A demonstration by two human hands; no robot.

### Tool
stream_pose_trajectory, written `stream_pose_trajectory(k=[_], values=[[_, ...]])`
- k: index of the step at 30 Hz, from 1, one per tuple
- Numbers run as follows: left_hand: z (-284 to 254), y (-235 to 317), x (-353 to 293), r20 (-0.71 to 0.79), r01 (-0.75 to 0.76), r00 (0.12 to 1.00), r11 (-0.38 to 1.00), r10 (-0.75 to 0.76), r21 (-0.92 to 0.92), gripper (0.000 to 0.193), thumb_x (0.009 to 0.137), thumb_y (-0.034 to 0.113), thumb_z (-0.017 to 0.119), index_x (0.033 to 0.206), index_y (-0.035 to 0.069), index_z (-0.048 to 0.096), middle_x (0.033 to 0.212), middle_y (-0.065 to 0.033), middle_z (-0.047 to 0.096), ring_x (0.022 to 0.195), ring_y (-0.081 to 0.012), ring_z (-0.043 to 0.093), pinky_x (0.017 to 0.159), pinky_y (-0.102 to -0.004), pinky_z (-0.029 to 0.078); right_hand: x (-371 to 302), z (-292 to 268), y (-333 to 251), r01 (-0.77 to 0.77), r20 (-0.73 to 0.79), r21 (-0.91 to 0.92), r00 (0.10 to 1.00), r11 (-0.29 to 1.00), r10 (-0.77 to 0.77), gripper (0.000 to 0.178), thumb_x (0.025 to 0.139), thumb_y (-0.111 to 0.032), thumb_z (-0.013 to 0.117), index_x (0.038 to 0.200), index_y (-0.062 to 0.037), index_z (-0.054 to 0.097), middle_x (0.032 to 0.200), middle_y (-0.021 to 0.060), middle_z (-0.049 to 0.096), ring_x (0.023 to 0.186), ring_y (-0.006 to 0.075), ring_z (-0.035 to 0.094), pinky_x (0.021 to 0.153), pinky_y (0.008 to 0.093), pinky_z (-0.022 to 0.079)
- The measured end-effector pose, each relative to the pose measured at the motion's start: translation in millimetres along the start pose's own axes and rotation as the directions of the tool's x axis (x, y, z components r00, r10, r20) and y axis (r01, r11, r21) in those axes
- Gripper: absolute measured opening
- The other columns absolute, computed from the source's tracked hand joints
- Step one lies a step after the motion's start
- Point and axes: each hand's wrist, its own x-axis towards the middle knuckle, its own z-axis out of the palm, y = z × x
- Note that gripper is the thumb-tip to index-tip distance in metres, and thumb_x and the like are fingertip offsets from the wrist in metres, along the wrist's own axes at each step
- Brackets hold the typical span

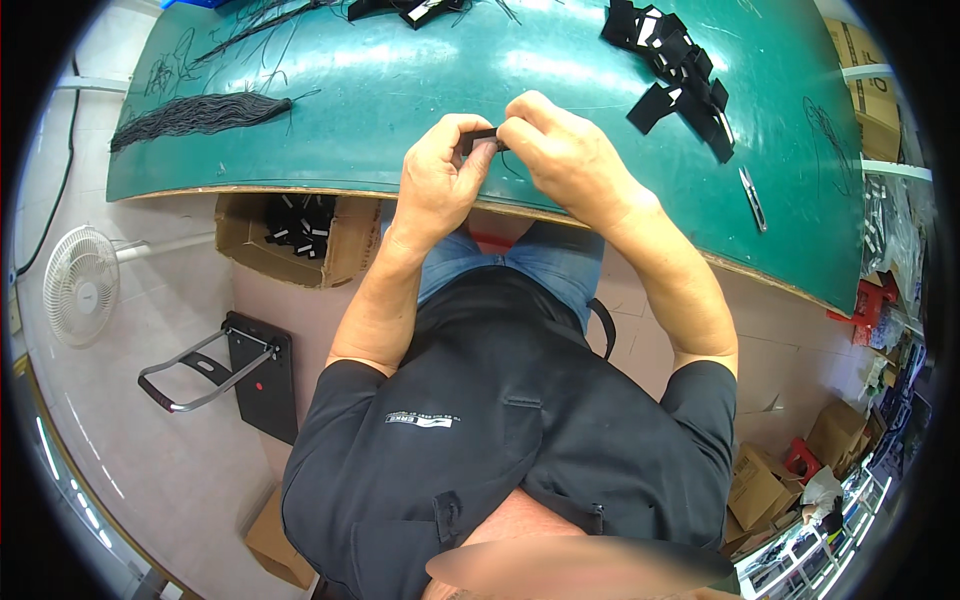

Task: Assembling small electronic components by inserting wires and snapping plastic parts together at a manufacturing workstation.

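Clamping 1 black piece (pixel 483 137) in left hand (pixel 440 172), with right hand (pixel 565 155) pinched at its end, probably for steadiness.

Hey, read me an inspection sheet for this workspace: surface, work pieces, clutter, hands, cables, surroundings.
Surface: glossy green tabletop, brown-edged.
Work pieces: small flat black piece between the hands; heap of flat black pieces with white patches at right; bundle of thin black cords at left.
Clutter: loose black threads at far right; small silver snips nearby.
Hands: left hand pinches the small piece; right hand at its right end, grip partly hidden.
Cables: black cable along the left wall.
Surroundings: white round fan; open brown cardboard box holding black pieces.
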Motion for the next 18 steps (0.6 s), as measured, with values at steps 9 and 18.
stream_pose_trajectory(k=[9, 18], values=[[-4.1, -3.0, 1.3, -0.024, 0.01, 1.0, 0.993, -0.013, -0.12, 0.017, 0.089, 0.004, 0.072, 0.105, 0.002, 0.065, 0.081, -0.0013, 0.065, 0.068, -0.0073, 0.056, 0.062, -0.023, 0.047, -2.7, -2.7, -2.8, 0.116, -0.105, -0.025, 0.987, 0.993, -0.118, 0.02, 0.077, 0.003, 0.066, 0.096, -0.0019, 0.063, 0.096, 0.0106, 0.063, 0.081, 0.0274, 0.065, 0.069, 0.0355, 0.055], [-5.5, -1.3, 5.0, -0.009, 0.03, 0.999, 0.971, -0.033, -0.235, 0.018, 0.09, 0.005, 0.072, 0.106, 0.002, 0.065, 0.082, 0.0004, 0.066, 0.071, -0.006, 0.057, 0.063, -0.0225, 0.047, -9.0, 1.4, -15.7, 0.186, -0.135, -0.08, 0.971, 0.979, -0.196, 0.026, 0.075, 0.002, 0.069, 0.1, -0.0007, 0.064, 0.096, 0.012, 0.066, 0.081, 0.0277, 0.065, 0.071, 0.034, 0.056]])
